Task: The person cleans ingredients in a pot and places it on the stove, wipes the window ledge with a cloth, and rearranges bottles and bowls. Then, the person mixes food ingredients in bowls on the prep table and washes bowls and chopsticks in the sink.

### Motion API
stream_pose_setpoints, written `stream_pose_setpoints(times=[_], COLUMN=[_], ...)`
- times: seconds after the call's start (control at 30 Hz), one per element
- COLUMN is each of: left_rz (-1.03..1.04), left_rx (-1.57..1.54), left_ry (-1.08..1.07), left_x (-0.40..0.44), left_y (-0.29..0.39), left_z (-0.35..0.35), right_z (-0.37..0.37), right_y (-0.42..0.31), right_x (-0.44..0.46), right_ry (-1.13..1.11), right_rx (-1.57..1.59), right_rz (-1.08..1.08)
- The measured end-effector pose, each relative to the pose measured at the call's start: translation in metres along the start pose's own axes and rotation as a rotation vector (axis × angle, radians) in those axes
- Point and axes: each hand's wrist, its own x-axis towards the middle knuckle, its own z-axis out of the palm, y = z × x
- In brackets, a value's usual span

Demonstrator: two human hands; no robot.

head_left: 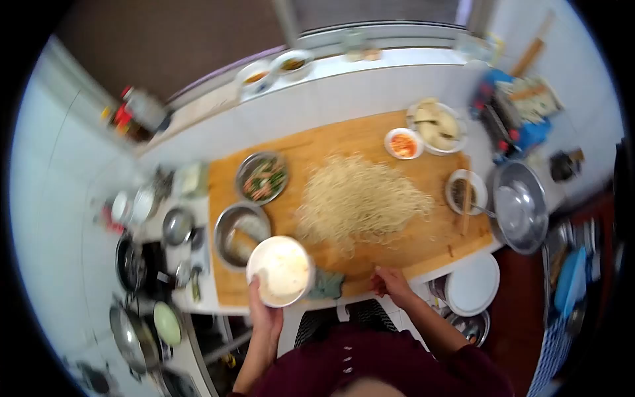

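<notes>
My left hand (266,312) grips a white bowl (283,272) by its near left rim, with pale, creamy contents inside. The bowl is held over the front edge of a wooden board (390,258), beside a metal bowl (242,236) with a light wooden-looking piece in it. A wide heap of noodles (360,198) lies across the middle of the board. My right hand (391,284) is at the board's front edge, its fingers loosely bent and apart, blurred and reddish. A grey-green cloth (327,284) lies between my hands.
Behind are a metal bowl of green and pinkish food (263,178), a bowl of red pieces (403,143) and a bowl of pale slices (436,126). At right stand a bowl of dark contents (458,192), a rolling pin (467,202) and a large metal basin (520,208).
</notes>
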Motion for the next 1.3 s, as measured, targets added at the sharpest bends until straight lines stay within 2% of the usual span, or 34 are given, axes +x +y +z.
stream_pose_setpoints(times=[0.1, 0.27, 0.43, 0.57, 0.77, 0.97, 1.03, 1.17, 1.3], left_rz=[0.021, 0.072, 0.107, 0.178, 0.237, 0.29, 0.266, 0.318, 0.257], left_rx=[-0.037, -0.04, -0.104, -0.008, 0.088, 0.098, 0.133, 0.149, 0.181], left_ry=[0.117, 0.159, 0.217, 0.38, 0.455, 0.529, 0.658, 0.585, 0.466], left_x=[-0.022, -0.049, -0.058, -0.054, -0.003, 0.05, 0.06, 0.089, 0.095], left_y=[-0.008, -0.016, -0.036, -0.044, -0.038, -0.018, -0.013, -0.024, -0.031], left_z=[-0.018, -0.048, -0.106, -0.151, -0.22, -0.236, -0.23, -0.245, -0.257], right_z=[0.012, 0.022, 0.031, 0.046, 0.055, 0.03, 0.016, 0.0, -0.023], right_y=[0.004, 0.002, -0.007, 0.0, 0.035, 0.058, 0.065, 0.067, 0.059], right_x=[0.002, 0.001, -0.001, -0.017, -0.049, -0.097, -0.106, -0.137, -0.148], right_ry=[-0.097, -0.155, -0.036, -0.027, -0.179, -0.091, -0.026, 0.108, 0.17], right_rx=[-0.085, -0.182, -0.24, -0.293, -0.439, -0.427, -0.38, -0.284, -0.246], right_rz=[-0.005, -0.034, -0.037, -0.029, -0.023, -0.05, -0.068, -0.103, -0.151])
